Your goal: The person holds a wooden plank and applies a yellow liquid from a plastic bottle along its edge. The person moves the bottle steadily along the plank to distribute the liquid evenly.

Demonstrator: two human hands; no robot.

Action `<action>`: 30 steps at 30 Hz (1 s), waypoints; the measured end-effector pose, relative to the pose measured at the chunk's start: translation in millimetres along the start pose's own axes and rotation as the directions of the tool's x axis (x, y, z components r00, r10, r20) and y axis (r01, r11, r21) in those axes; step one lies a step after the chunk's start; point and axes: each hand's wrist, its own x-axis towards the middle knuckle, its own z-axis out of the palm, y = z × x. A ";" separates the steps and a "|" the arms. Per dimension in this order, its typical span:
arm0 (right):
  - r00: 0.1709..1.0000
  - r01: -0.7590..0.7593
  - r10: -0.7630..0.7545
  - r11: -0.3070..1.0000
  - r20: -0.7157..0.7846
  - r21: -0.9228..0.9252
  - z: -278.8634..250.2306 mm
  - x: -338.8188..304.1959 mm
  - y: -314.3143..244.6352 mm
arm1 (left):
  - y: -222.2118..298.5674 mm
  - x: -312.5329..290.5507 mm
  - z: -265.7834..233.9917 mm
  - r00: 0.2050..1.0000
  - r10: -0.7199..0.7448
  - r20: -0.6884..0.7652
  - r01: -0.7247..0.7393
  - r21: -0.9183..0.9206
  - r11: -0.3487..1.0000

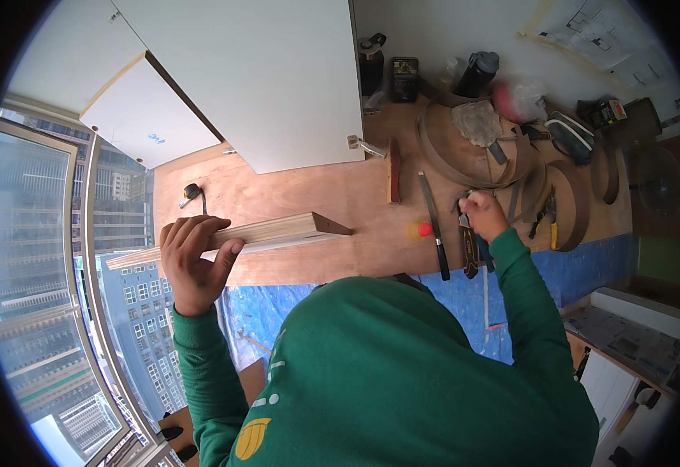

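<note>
My left hand [196, 257] grips a plywood board [277, 230] with a white face, fingers over its layered edge and thumb on the near side. The board is held on its edge at the left of the workbench [371, 257]. My right hand [484, 214] is closed at the bench's right part, over a dark tool whose kind I cannot make out. Just below it lies a hand tool with orange-and-black handles [468, 249]. Left of that hand lies a long flat file [433, 226] with a black handle, next to a small red round thing [425, 229].
A tape measure [192, 191] lies at the far left. White panels [277, 70] stand along the back. Brown edging coils [441, 159], bottles [476, 74] and yellow-handled pliers [552, 226] crowd the right. A red-sided block [393, 175] lies mid-bench. Blue sheeting [573, 268] hangs along the front.
</note>
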 end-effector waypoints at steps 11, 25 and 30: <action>0.980 -0.165 0.100 0.891 0.172 0.422 156.8 -3.8 88.7 | 2.1 -1.3 -6.1 0.997 -0.003 0.071 0.002 0.011 1.000; 0.985 0.010 -0.171 0.176 0.021 0.984 126.5 -67.1 1.0 | -57.3 10.9 -53.8 0.909 0.198 0.366 -0.128 -0.206 0.970; 0.930 0.227 -0.285 -0.045 -0.231 0.973 109.3 -124.6 -92.5 | -109.4 13.0 -70.2 0.865 0.323 0.383 -0.225 -0.279 0.934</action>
